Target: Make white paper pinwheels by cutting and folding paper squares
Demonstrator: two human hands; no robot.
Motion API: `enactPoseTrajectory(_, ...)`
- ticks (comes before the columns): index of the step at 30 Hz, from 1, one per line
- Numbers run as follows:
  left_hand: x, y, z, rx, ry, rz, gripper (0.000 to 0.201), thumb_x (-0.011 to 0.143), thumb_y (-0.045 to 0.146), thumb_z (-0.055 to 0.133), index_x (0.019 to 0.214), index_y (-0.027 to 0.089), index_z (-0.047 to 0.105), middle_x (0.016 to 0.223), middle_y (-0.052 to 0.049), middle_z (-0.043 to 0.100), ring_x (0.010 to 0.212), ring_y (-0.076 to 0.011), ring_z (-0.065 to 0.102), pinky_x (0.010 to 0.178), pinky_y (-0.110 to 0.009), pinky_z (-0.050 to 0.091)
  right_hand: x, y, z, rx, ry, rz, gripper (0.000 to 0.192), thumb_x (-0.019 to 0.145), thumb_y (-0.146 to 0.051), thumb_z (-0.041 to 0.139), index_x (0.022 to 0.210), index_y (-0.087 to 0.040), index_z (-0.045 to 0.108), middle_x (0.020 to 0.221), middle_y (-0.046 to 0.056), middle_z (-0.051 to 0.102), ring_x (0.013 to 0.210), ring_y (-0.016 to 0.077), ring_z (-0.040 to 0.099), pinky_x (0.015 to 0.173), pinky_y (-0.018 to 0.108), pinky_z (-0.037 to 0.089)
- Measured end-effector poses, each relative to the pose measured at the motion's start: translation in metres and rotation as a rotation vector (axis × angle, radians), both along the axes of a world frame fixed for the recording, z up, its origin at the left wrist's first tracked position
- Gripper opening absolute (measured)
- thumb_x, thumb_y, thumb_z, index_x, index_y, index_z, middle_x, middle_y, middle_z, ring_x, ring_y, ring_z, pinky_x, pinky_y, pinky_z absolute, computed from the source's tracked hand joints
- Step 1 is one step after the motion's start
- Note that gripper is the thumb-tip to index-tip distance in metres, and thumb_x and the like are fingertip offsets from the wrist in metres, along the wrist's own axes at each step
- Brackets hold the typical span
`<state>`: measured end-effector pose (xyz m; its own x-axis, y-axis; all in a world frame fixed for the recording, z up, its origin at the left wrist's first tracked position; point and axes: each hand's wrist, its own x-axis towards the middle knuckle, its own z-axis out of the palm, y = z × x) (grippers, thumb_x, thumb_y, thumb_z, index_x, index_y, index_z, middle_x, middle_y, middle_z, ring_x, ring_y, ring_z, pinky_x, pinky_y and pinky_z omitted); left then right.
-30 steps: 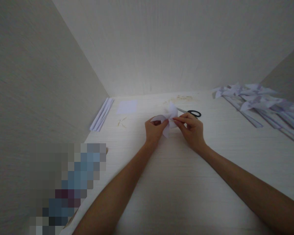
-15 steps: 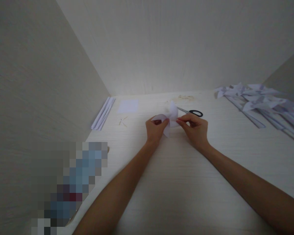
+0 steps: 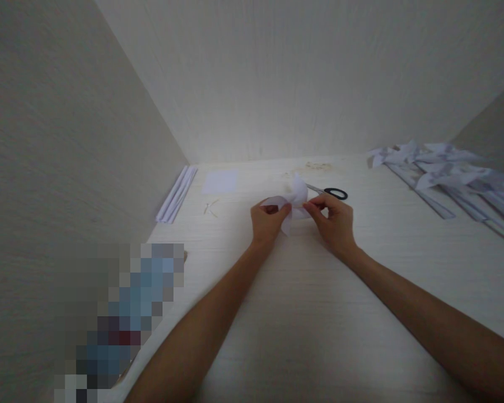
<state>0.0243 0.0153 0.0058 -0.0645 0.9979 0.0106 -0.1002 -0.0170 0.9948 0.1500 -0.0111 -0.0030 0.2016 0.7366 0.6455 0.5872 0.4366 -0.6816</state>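
Note:
A white paper pinwheel [image 3: 298, 193] with curled blades is held above the middle of the table. My left hand [image 3: 269, 224] is closed on it, thumb pressed near its centre. Just to the right, my right hand [image 3: 332, 221] is pinched, thumb against forefinger, at the pinwheel's side. Whatever thin thing sits between those right fingertips is too small to make out. Behind my right hand lies a pair of scissors [image 3: 336, 193] with black handles, its blades partly hidden by the pinwheel.
Rolled white paper sticks [image 3: 176, 195] lie at the left, beside a square paper sheet [image 3: 220, 182] and a few thin sticks [image 3: 210, 208]. Small tan bits [image 3: 318, 166] lie at the back. Several finished pinwheels on sticks [image 3: 449, 176] are piled at right. Walls enclose the table.
The pinwheel and my left hand have shifted very slightly right. My right hand has turned a little, its fingertips still pinched beside the pinwheel.

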Motion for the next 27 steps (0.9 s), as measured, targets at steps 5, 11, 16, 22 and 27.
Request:
enactPoseTrajectory(5,-0.0001,-0.0018,0.0015,-0.002,0.031,-0.003,0.012,0.052,0.020,0.066,0.060,0.011,0.063,0.057,-0.001,0.060,0.050,-0.0102,0.054,0.048,-0.021,0.041,-0.0009,-0.0006,0.0007,-0.004,-0.029,0.017,0.009,0.073,-0.024,0.055,0.070,-0.019,0.062,0.066,-0.001,0.063,0.060,0.0122,0.053,0.059,0.027,0.043)
enactPoseTrajectory(11,-0.0003,-0.0008,-0.0007,-0.001,0.002,0.009,0.010,0.052,0.019,0.066,0.059,0.013,0.062,0.057,0.000,0.060,0.050,-0.0096,0.053,0.047,-0.020,0.041,-0.0003,-0.0012,0.0000,-0.018,0.018,0.008,0.009,0.073,-0.024,0.054,0.072,-0.018,0.061,0.067,0.001,0.064,0.062,0.0134,0.056,0.061,0.029,0.045)
enactPoseTrajectory(16,-0.0009,0.0005,-0.0022,-0.017,-0.031,0.023,0.009,0.052,0.019,0.066,0.058,0.014,0.061,0.055,0.001,0.059,0.049,-0.0091,0.052,0.046,-0.020,0.040,0.0002,-0.0013,-0.0016,-0.011,0.091,0.008,0.007,0.072,-0.023,0.055,0.071,-0.018,0.061,0.065,0.001,0.064,0.063,0.0140,0.058,0.063,0.030,0.046)
enactPoseTrajectory(22,-0.0009,-0.0006,-0.0001,-0.031,-0.011,0.032,0.007,0.053,0.018,0.065,0.056,0.014,0.061,0.054,0.001,0.058,0.047,-0.0087,0.051,0.044,-0.020,0.039,-0.0009,-0.0016,-0.0030,0.012,0.132,-0.011,0.009,0.071,-0.025,0.058,0.072,-0.018,0.063,0.070,0.003,0.066,0.066,0.0155,0.060,0.065,0.032,0.048)
enactPoseTrajectory(27,-0.0012,0.0001,-0.0014,-0.023,-0.008,0.027,0.009,0.052,0.019,0.066,0.057,0.014,0.061,0.055,0.001,0.059,0.048,-0.0091,0.052,0.045,-0.020,0.040,-0.0012,-0.0015,-0.0038,0.028,0.085,-0.024,0.008,0.071,-0.025,0.058,0.072,-0.019,0.064,0.071,0.002,0.067,0.064,0.0151,0.060,0.064,0.031,0.048)
